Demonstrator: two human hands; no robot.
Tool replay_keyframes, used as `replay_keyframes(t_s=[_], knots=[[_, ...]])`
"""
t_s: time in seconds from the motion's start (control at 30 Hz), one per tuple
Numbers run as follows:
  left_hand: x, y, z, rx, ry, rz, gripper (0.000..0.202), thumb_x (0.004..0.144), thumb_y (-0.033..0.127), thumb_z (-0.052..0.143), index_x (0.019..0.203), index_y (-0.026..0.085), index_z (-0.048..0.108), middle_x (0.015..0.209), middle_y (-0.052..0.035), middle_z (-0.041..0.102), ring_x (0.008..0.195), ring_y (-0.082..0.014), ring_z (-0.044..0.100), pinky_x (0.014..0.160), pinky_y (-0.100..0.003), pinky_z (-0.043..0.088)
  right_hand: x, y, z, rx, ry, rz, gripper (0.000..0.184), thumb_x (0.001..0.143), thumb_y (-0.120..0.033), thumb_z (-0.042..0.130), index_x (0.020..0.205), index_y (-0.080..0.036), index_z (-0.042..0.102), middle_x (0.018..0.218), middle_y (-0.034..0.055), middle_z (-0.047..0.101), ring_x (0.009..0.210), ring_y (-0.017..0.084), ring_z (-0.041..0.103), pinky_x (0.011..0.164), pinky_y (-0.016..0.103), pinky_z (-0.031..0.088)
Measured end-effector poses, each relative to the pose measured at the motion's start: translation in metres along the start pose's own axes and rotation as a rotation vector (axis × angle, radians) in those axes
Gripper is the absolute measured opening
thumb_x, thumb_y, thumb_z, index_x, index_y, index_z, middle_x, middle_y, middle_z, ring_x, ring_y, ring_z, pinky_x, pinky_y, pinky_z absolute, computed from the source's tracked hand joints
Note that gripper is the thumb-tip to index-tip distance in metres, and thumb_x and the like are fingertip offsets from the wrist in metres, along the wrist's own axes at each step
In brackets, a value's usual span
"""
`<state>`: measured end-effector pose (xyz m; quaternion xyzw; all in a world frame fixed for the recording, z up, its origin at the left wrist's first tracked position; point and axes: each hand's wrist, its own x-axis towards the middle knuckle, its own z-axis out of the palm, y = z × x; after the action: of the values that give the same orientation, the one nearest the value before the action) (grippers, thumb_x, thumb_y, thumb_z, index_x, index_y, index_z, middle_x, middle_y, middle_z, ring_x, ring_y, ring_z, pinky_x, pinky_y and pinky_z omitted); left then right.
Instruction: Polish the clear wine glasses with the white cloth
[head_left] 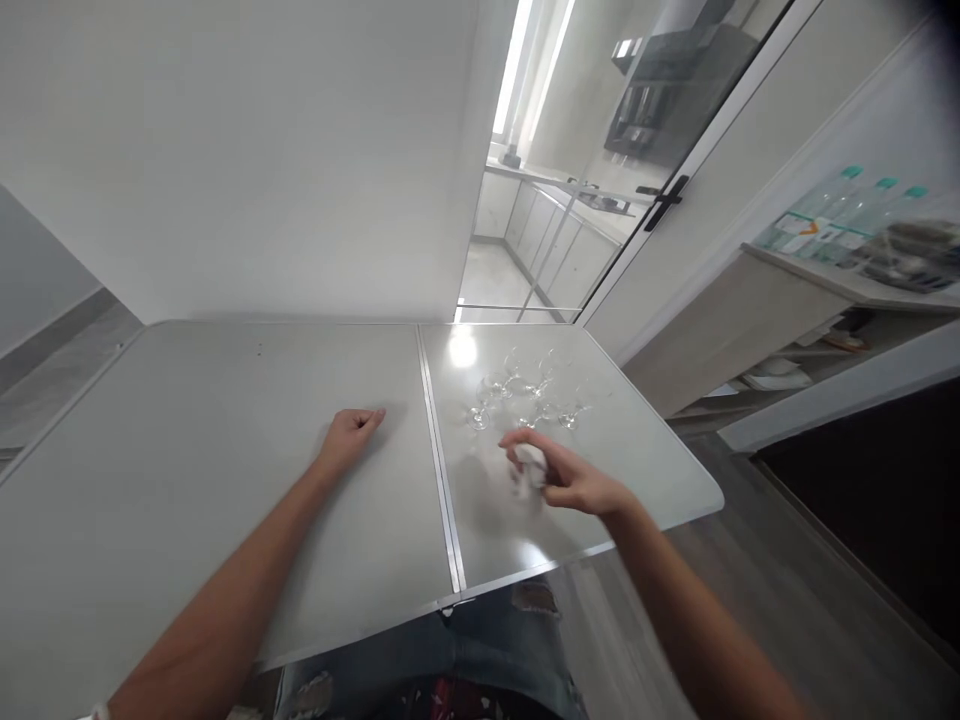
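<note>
The right hand is closed around a pale, see-through thing, thumb on one side and curled fingers on the other; motion blur hides what the thing is exactly. This grip sits above the right part of the table, and the thing is inside it, apart from the clear glasses. Those form a loose cluster just beyond the grip, some slightly to its left and others slightly to its right; whether each stands upright or lies down is hard to tell. Left of the grip, a metal strip crosses the table from near to far edge. Past that strip, farther left, the left hand rests on the tabletop, fingers folded into a loose fist with nothing visible in it. Nearer the body than the grip are the jeans. Well off to its right, bottles stand on a cabinet.
</note>
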<state>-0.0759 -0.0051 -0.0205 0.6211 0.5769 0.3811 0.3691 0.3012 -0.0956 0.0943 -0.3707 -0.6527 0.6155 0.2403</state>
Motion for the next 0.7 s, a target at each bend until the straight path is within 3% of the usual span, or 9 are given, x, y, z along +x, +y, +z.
replay_keyframes(t_s=[0.07,0.13,0.2,0.3,0.37,0.43,0.5,0.6,0.7], knots=[[-0.002,0.004,-0.001,-0.066,0.013,0.025,0.056,0.087,0.052,0.058,0.053,0.02,0.028,0.055,0.0039,0.018,0.054,-0.0096,0.016,0.052,-0.027,0.013,0.047,0.005,0.035,0.208,0.047,-0.166,0.065,0.071,-0.026,0.077,0.133,-0.029,0.056,0.104,0.004,0.06,0.085,0.019,0.058,0.069,0.028,0.047],[-0.005,0.008,-0.003,-0.221,0.001,0.076,0.052,0.089,0.056,0.057,0.055,0.018,0.044,0.054,0.0024,0.033,0.054,-0.0105,0.027,0.052,-0.025,0.022,0.1,0.013,0.066,0.36,0.161,-0.239,0.05,0.074,-0.028,0.076,0.121,-0.028,0.06,0.102,0.0028,0.059,0.087,0.018,0.056,0.072,0.028,0.046],[-0.008,0.01,-0.003,-0.42,-0.027,0.122,0.05,0.09,0.063,0.054,0.076,0.016,0.063,0.067,-0.0021,0.054,0.062,-0.0131,0.043,0.056,-0.024,0.034,0.146,0.022,0.09,0.482,0.28,-0.245,0.023,0.078,-0.032,0.073,0.097,-0.025,0.063,0.086,-0.0004,0.055,0.076,0.015,0.05,0.067,0.026,0.041],[-0.01,0.007,-0.002,-0.554,-0.072,0.13,0.066,0.083,0.076,0.056,0.1,0.013,0.068,0.082,-0.007,0.065,0.069,-0.0158,0.052,0.061,-0.025,0.042,0.185,0.036,0.107,0.528,0.414,-0.247,0.017,0.078,-0.033,0.072,0.088,-0.023,0.063,0.083,-0.0011,0.055,0.075,0.014,0.047,0.066,0.024,0.039],[-0.009,0.004,0.001,-0.561,-0.162,0.148,0.067,0.076,0.075,0.067,0.101,0.012,0.069,0.083,-0.0068,0.065,0.07,-0.0153,0.054,0.063,-0.024,0.043,0.192,0.045,0.107,0.514,0.487,-0.265,0.022,0.078,-0.038,0.075,0.09,-0.023,0.064,0.084,-0.0006,0.057,0.078,0.015,0.049,0.07,0.025,0.04],[-0.008,0.005,0.002,-0.574,-0.235,0.141,0.057,0.072,0.06,0.08,0.099,0.012,0.068,0.082,-0.005,0.064,0.072,-0.0142,0.056,0.063,-0.022,0.043,0.19,0.053,0.103,0.501,0.555,-0.274,0.027,0.076,-0.043,0.077,0.091,-0.023,0.065,0.084,-0.0003,0.059,0.08,0.016,0.051,0.072,0.026,0.042],[-0.008,0.008,0.002,-0.633,-0.206,0.098,0.045,0.072,0.046,0.085,0.097,0.013,0.067,0.079,-0.0027,0.063,0.069,-0.0119,0.056,0.062,-0.02,0.042,0.185,0.057,0.098,0.502,0.584,-0.23,0.033,0.076,-0.048,0.078,0.095,-0.023,0.067,0.083,-0.0006,0.06,0.077,0.015,0.051,0.069,0.026,0.042],[-0.009,0.015,-0.004,-0.81,-0.076,0.025,0.043,0.076,0.04,0.083,0.108,0.016,0.065,0.077,-0.0003,0.063,0.06,-0.0084,0.053,0.056,-0.018,0.04,0.176,0.054,0.093,0.521,0.413,-0.065,0.042,0.079,-0.058,0.074,0.101,-0.022,0.07,0.079,0.0003,0.059,0.071,0.015,0.05,0.062,0.027,0.04],[-0.01,0.019,-0.013,-0.923,-0.089,-0.041,0.053,0.078,0.037,0.082,0.123,0.019,0.06,0.072,0.0017,0.061,0.053,-0.0071,0.049,0.05,-0.017,0.037,0.168,0.044,0.091,0.491,0.12,-0.005,0.037,0.077,-0.054,0.078,0.089,-0.019,0.071,0.078,0.002,0.059,0.072,0.016,0.05,0.064,0.028,0.04]])
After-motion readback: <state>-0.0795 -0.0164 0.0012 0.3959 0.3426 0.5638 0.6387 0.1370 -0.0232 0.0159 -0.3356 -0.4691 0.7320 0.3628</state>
